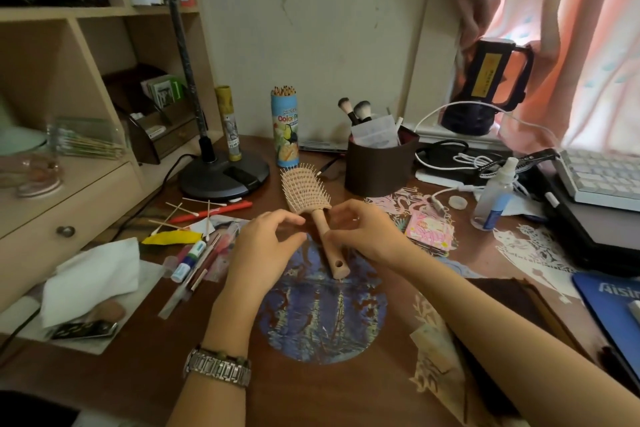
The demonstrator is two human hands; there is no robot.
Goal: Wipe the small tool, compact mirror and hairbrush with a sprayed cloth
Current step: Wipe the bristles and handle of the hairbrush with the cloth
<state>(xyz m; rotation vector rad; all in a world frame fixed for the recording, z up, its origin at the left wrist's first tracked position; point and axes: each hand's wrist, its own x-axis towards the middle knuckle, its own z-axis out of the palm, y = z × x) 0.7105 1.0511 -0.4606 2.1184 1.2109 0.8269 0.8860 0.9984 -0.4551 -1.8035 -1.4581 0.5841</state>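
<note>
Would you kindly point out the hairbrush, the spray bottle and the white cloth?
hairbrush (pixel 304 189): head view, on the bristle pad.
spray bottle (pixel 493 203): head view, on the clear body.
white cloth (pixel 91 279): head view, on its folded middle.

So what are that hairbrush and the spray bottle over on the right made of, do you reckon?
The hairbrush looks like moulded plastic, matt and pale peach: handle, vented head and bristles share one even colour, though painted wood can't be ruled out. The spray bottle looks like clear plastic, since you can see through it, with a white nozzle and a blue label.
</note>
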